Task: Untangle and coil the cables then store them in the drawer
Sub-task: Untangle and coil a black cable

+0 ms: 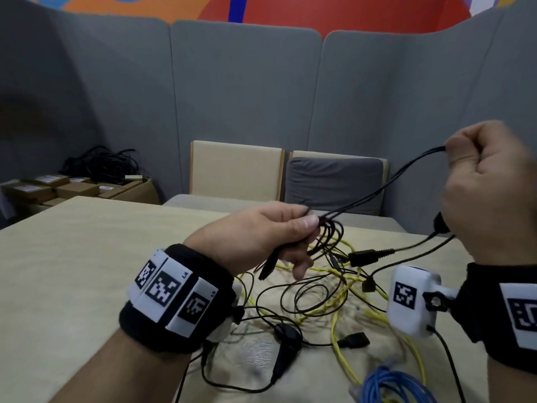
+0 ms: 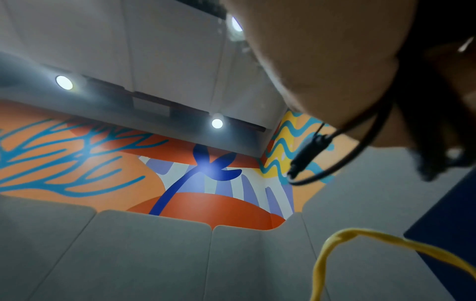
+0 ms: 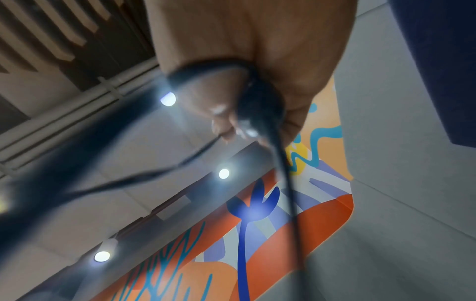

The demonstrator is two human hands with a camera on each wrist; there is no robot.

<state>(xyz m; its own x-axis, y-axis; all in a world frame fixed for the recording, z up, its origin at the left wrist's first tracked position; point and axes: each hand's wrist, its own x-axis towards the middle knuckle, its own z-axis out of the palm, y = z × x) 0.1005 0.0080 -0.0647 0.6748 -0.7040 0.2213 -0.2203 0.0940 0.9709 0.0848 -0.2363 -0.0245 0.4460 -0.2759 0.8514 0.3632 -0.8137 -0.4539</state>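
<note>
Above the worktop, both hands are raised with a black cable stretched between them. Left hand pinches its bunched loops between thumb and fingers; right hand is fisted around the other end, higher and to the right. Below lies a tangle: yellow cable, more black leads, and a blue cable at the near edge.

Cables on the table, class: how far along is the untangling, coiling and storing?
Done: nothing looks coiled or stored; no drawer shows. In hand: the left hand and right hand hold a thin black cable taut between them. Left: the yellow cable, blue cable and other black leads lie tangled on the table.
</note>
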